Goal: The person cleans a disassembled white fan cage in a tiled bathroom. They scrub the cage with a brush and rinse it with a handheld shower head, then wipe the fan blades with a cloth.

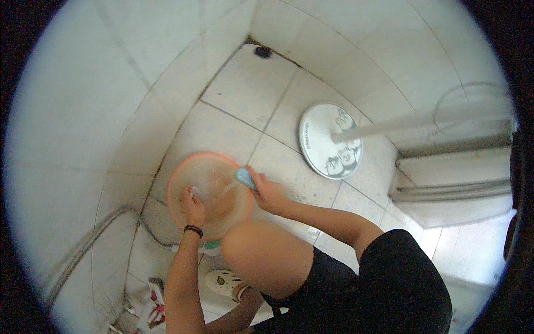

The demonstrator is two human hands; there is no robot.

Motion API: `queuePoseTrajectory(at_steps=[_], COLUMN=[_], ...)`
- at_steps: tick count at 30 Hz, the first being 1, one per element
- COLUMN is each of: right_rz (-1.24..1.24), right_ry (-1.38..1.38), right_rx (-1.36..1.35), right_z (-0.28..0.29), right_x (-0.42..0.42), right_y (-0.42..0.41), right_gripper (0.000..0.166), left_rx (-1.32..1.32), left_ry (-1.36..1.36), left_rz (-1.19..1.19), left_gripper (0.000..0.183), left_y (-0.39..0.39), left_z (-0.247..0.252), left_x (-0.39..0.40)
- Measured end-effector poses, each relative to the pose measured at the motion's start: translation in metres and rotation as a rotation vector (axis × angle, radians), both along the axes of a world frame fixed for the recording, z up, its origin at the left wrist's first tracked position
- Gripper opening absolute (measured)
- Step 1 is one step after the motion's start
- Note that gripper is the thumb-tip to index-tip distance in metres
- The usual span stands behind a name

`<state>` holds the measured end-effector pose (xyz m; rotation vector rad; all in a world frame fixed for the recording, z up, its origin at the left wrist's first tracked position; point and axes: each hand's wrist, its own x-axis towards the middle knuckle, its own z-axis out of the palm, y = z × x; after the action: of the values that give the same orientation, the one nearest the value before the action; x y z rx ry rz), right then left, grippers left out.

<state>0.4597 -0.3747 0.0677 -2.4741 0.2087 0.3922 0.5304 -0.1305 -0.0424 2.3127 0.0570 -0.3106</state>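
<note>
A round plastic basin (209, 155) with an orange-pink rim stands on the tiled floor, with cloudy water in it. My left hand (194, 207), a dark band at its wrist, is inside the basin with its fingers curled around a small whitish thing (195, 191), blurred and partly hidden. My right hand (267, 191) grips a light blue object (245, 178), perhaps a brush or scrubber, over the basin's right rim. A shower head with a green face (212, 245) lies on the floor by the basin's lower edge, next to my knee.
A round white stand base (318, 140) with printed figures and an upright pole stands to the right. A hose (156, 240) runs along the left wall. A dark drain (263, 52) lies near the far corner. Packaging (156, 309) and bristles are at lower left, near a white clog (221, 282).
</note>
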Motion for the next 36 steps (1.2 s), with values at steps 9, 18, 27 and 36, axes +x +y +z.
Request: queuePoseTrajectory(at_steps=[9,18,27,36], right_rz=[-0.901,-1.536,-1.093,-0.453], right_ry=[-0.057,0.463,0.435,0.138], right_rx=[-0.261,-0.286,-0.439,0.022], right_z=[-0.047,-0.123,-0.103,-0.054], right_x=[-0.244,-0.400,-0.334,-0.158], right_y=[-0.140,-0.115,-0.132,-0.131], right_gripper=[0.054,0.055,0.077,0.032], left_rx=[0.709,0.703,0.364,-0.261], left_ry=[0.158,0.216,0.210,0.491], left_rz=[-0.742,-0.815,-0.811,-0.577], left_gripper=[0.061,0.069,0.058,0.056], left_y=[-0.031,-0.084,-0.131,-0.197], left_z=[0.024,0.060,0.097,0.171], left_x=[-0.003,-0.036,-0.003,-0.010])
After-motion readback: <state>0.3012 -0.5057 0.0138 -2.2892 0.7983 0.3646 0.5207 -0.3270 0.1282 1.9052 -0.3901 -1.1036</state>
